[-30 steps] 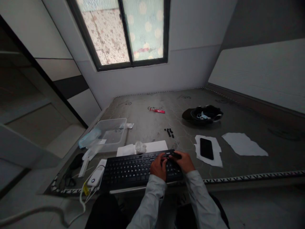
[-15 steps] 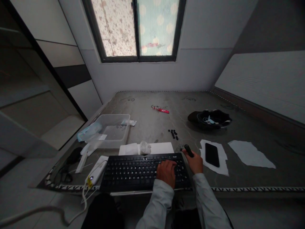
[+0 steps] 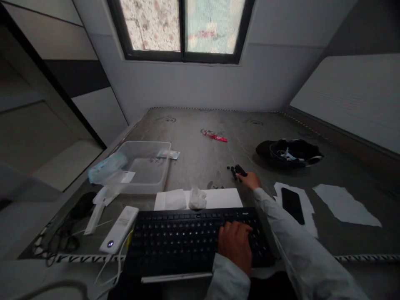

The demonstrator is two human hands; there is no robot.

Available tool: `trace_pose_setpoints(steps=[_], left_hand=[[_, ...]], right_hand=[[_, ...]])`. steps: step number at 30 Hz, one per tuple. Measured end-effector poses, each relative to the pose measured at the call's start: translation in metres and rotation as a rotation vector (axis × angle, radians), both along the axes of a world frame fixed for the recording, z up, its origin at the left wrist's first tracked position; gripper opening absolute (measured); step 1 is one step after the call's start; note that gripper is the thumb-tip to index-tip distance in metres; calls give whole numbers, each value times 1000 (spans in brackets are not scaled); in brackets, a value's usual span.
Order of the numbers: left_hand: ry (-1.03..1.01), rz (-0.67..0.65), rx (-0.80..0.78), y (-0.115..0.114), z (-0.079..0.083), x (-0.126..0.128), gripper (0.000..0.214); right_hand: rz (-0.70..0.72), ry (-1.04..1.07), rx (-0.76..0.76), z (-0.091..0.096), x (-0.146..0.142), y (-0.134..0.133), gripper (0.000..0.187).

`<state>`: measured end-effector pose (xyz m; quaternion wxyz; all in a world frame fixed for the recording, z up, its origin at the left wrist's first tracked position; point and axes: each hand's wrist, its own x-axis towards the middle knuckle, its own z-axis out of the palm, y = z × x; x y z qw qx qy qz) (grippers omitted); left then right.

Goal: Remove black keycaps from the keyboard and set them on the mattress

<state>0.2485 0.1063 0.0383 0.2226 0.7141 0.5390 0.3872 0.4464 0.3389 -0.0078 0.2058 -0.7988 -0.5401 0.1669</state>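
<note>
A black keyboard (image 3: 175, 237) lies in front of me. My left hand (image 3: 235, 246) rests on its right part, fingers lightly bent over the keys and holding nothing. Beyond the keyboard's far right corner, my right hand (image 3: 251, 181) is closed round a short black handheld tool (image 3: 240, 170). Its dark body shows above the fingers; its working end is hidden. Several loose black keycaps (image 3: 233, 171) lie just left of this hand, partly covered by it. I cannot tell whether the fingers also pinch a keycap.
Behind the keyboard is white paper (image 3: 223, 198) with a crumpled tissue (image 3: 197, 198). A clear plastic bin (image 3: 153, 187) and a white power bank (image 3: 120, 229) stand left. On the right are a phone (image 3: 293, 205), a paper sheet (image 3: 346, 204) and a black cap (image 3: 289, 153). A red packet (image 3: 215, 136) lies farther back.
My right hand has moved from the keyboard's far right corner, forward to the loose keycaps, still gripping the black tool. My left hand stays on the keys. The camera view has shifted.
</note>
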Motion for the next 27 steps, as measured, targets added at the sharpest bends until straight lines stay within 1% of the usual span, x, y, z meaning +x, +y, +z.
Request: trace_pose_setpoints(steps=[5,8,11,18,23,27], left_hand=[[-31,28,46,1,-5,3,23],[-43,85,107,2,-8,7,22],[-67,135,161,4,-11,12,20],[-47,193,167,5,-17,19,18],[-17,193,163,4,-24,23,19],[-70,233,192,4,-22,22,20]], right_hand=[[-9,-101,-66,-9,-3,39,45],[-17,-164,-85,-13,-7,55,46],[-2,-217,-91,-17,-11,65,44],[-1,-284,-111,-23,-15,73,45],[0,-285,-123,-24,-16,72,45],[-1,-272,-116,-26,-15,71,45]])
